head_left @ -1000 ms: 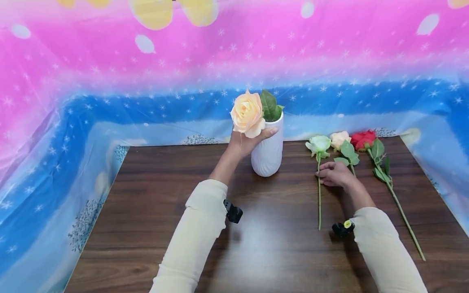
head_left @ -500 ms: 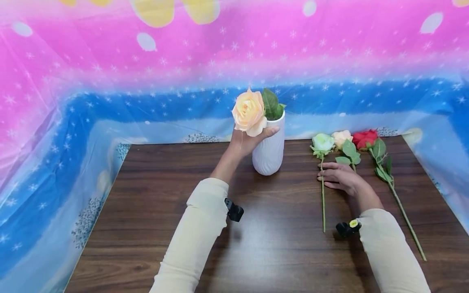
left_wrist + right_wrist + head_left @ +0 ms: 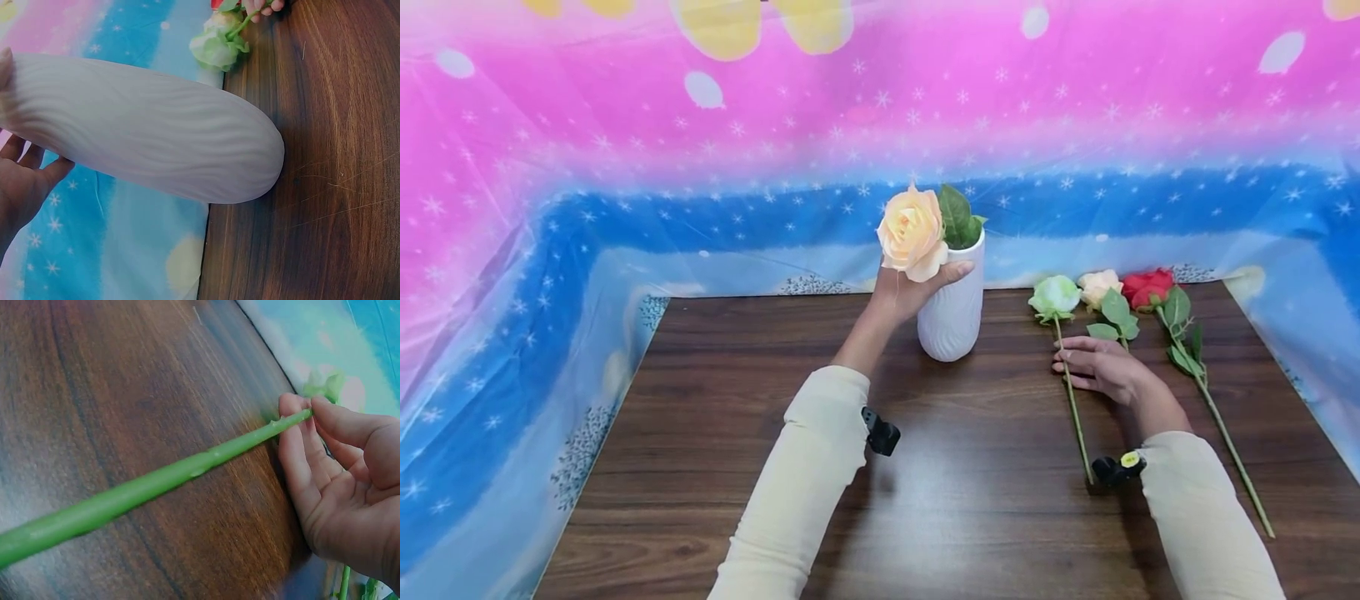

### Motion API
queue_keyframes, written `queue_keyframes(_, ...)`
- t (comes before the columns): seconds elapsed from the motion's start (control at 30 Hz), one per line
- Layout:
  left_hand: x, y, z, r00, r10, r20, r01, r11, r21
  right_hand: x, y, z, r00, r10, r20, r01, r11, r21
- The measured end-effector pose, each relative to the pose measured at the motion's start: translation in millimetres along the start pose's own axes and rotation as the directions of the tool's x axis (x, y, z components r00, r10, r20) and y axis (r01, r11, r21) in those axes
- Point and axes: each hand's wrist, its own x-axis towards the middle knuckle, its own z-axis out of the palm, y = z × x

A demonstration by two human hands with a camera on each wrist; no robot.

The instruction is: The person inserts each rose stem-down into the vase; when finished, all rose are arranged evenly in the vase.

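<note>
The left arm [image 3: 797, 483] and right arm [image 3: 1206, 508] reached forward, leaning toward each other. The left grip [image 3: 906, 296] was farther out and higher, clasping, left thumb [image 3: 957, 271] pointing right. The right grip [image 3: 1101, 367] angled inward from its wrist [image 3: 1159, 408], right thumb [image 3: 350, 424] pinching toward a fingertip [image 3: 289, 406].

The head view looks forward and down at the brown wood-grain desk [image 3: 737, 417], taking in the left hand [image 3: 912, 293] and right hand [image 3: 1105, 368]. The left wrist view, turned sideways, faces the ribbed white vase [image 3: 150, 128] close up; the right wrist view looks from near along a slim green stem [image 3: 147, 485], and both share the pale green-and-white rose [image 3: 215, 51] with the head view.
</note>
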Motion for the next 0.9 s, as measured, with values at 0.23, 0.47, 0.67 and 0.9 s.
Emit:
queue_keyframes(0.23, 2.5, 0.0, 1.3, 1.0, 0.005, -0.004, -0.005, 1.0, 0.021, -3, 4, -2, 0.998, -0.067, 0.0, 0.066, 0.989, 0.133)
queue_keyframes(0.47, 2.5, -0.6, 0.7, 1.0, -0.003, 0.012, 0.003, 1.0, -0.013, -3, 2, 6, 0.994, -0.1, -0.054, 0.109, 0.968, 0.224)
queue_keyframes(0.67, 3.8, -1.0, 0.0, 1.0, 0.003, 0.012, -0.003, 1.0, 0.002, -4, -5, 11, 0.98, -0.186, -0.071, 0.198, 0.94, 0.277)
queue_keyframes(0.9, 2.8, -0.7, -1.2, 1.0, -0.015, 0.018, 0.014, 1.0, 0.015, -6, -19, 19, 0.965, -0.257, -0.057, 0.26, 0.897, 0.357)
